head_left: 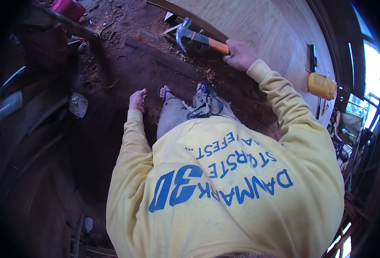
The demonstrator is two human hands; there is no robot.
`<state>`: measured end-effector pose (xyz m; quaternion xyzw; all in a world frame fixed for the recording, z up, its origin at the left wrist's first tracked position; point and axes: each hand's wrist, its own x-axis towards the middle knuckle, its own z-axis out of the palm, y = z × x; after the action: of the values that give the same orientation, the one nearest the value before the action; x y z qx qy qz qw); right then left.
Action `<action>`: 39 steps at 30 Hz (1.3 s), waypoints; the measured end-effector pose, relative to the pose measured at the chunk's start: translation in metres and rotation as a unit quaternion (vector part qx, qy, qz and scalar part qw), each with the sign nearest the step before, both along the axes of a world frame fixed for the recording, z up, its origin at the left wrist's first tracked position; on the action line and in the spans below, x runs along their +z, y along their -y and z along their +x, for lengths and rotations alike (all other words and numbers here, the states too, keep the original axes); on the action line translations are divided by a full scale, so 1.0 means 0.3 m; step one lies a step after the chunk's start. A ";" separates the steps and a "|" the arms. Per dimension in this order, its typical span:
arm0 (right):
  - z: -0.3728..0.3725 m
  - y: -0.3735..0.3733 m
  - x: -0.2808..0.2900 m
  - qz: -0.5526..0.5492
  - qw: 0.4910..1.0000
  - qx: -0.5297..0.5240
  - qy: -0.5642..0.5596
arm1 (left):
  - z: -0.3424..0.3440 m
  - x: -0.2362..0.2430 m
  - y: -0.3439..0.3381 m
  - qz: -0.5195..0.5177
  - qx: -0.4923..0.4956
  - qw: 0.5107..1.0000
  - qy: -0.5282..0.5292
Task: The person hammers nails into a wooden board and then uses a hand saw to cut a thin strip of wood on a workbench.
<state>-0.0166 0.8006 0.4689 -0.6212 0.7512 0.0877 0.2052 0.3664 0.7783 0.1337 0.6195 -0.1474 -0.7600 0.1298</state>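
Gripping hammer [202,39] near end of orange handle, right hand [240,56] closed around it, beside edge of pale wooden surface [280,36]. Left hand [137,101] curled, near left leg, well apart from hammer; cannot tell whether holding anything. On dirt floor [112,56] ahead of feet [202,87]: dark plank [162,56], shavings [206,72] near its end. On surface, rightward: yellow container [321,86], black bar [313,58].

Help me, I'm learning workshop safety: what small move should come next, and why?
Probably lay the hammer on the pale board: the right hand holds it by the handle near that board, and the sandals are open-toed.
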 end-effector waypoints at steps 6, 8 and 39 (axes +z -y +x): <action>0.101 -0.059 0.044 0.053 0.989 0.131 0.032 | 0.015 -0.009 -0.024 -0.009 0.017 1.000 -0.012; 0.095 -0.033 0.051 0.065 0.988 0.136 0.029 | 0.008 -0.009 -0.023 -0.009 0.025 1.000 -0.010; 0.018 0.028 -0.004 0.007 0.998 0.058 0.016 | 0.013 -0.013 -0.069 0.000 0.024 0.999 0.021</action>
<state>-0.0114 0.7921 0.4676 -0.6639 0.7095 0.0950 0.2162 0.3702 0.7990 0.1297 0.6391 -0.1348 -0.7432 0.1448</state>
